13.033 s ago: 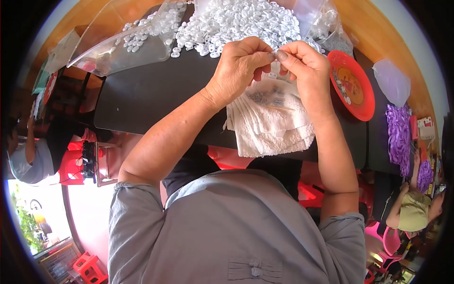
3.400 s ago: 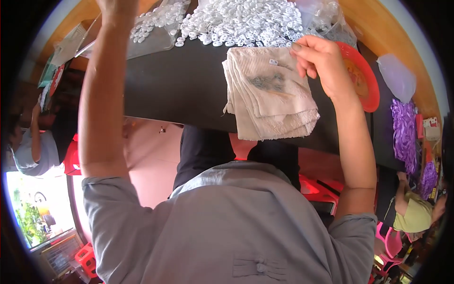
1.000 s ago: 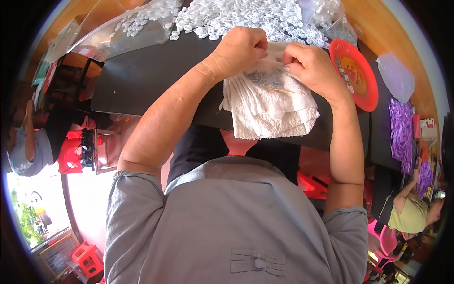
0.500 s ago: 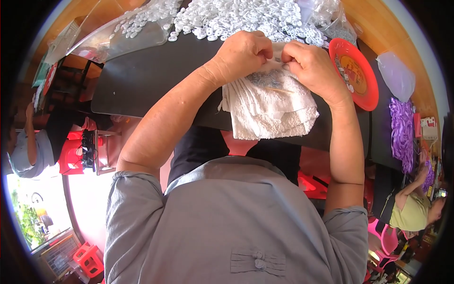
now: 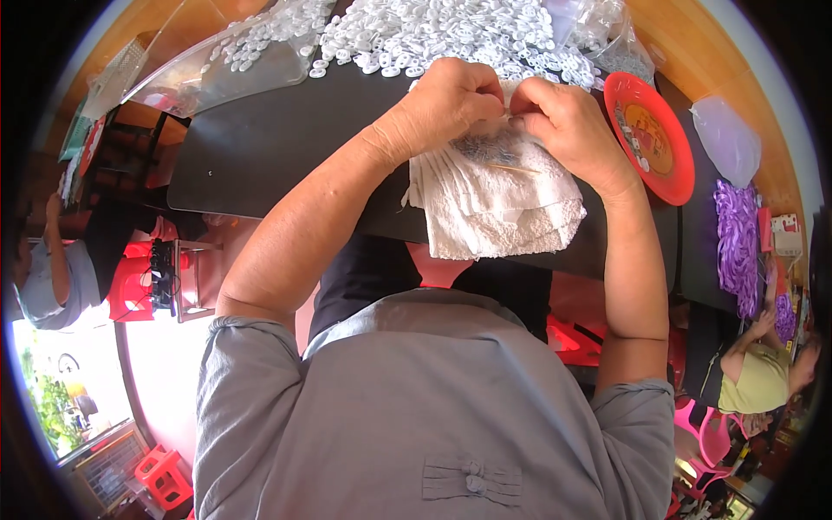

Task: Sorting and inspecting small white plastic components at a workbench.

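Note:
A folded white towel (image 5: 507,217) lies at the near edge of the dark table (image 5: 269,152). On its upper part rests a small heap of thin grey metal-looking bits (image 5: 487,149), with a thin stick-like piece beside them. Over the towel's far end, my left hand (image 5: 455,100) is closed with thumb and fingers pinched together. Close to its right, my right hand (image 5: 568,121) is pinched too, its fingertips almost meeting the left ones. What they hold is too small and covered to make out. Just beyond my hands spreads a large pile of small white oval rings (image 5: 433,33).
A red plate (image 5: 676,169) with a few small pieces stands to the right. Clear plastic (image 5: 204,82) with more white rings lies at the far left. A whitish plastic bag (image 5: 726,143) and purple ribbons (image 5: 735,251) are farther right. Other people sit at both sides.
My hands stay over the towel's far end, with the pinched fingers shifting slightly and the left fingertips moving a little to the right. The person at right has moved an arm.

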Demonstrator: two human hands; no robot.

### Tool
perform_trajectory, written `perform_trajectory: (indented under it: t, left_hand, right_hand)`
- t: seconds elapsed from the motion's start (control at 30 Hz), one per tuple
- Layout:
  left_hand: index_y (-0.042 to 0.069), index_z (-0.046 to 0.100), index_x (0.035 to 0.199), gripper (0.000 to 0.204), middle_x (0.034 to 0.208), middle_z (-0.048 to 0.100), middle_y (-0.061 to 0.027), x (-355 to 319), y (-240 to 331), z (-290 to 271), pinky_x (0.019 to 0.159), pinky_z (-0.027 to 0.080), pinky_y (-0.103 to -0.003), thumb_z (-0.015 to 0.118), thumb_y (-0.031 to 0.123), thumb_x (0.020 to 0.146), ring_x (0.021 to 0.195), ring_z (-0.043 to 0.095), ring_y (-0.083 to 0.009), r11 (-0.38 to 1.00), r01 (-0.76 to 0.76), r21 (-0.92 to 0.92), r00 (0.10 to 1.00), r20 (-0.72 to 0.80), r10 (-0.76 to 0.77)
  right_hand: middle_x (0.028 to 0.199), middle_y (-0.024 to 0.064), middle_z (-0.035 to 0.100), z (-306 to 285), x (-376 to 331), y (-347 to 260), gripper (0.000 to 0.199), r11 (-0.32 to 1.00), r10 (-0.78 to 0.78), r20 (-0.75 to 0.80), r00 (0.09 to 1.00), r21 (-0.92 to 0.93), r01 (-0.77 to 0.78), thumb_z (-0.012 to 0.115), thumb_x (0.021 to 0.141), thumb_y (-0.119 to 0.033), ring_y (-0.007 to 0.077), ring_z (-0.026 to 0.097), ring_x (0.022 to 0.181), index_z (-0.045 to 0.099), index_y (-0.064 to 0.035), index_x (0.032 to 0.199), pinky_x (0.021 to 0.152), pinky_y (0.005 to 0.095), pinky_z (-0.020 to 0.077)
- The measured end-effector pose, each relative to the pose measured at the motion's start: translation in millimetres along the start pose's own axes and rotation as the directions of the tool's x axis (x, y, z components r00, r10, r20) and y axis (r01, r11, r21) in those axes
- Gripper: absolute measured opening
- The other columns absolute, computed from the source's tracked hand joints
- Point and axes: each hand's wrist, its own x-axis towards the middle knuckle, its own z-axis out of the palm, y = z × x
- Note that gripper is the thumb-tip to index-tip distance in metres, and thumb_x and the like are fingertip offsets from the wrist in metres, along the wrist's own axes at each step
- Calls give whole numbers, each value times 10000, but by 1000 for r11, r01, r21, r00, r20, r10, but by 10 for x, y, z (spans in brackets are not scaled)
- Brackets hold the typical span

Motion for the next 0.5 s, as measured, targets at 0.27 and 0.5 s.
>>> perform_trajectory:
  t: [0.27,0.5]
  left_hand:
    - [-10,676,857,131,655,591,-14,31,40,-58,472,369,-202,639,110,821,552,492,-48,956,74,-284,996,-36,-87]
    - [-21,674,869,154,642,579,-19,32,37,-90,448,351,-209,654,131,856,531,485,-53,806,127,-578,989,7,-151]
  right_hand:
    - [811,25,637,11,4,13,108,915,155,-44,987,382,-127,611,846,-12,85,572,755,619,17,950,696,237,466]
    - [808,-12,620,73,15,-79,91,908,117,-248,962,418,-3,614,861,23,46,556,758,628,16,951,695,193,456]
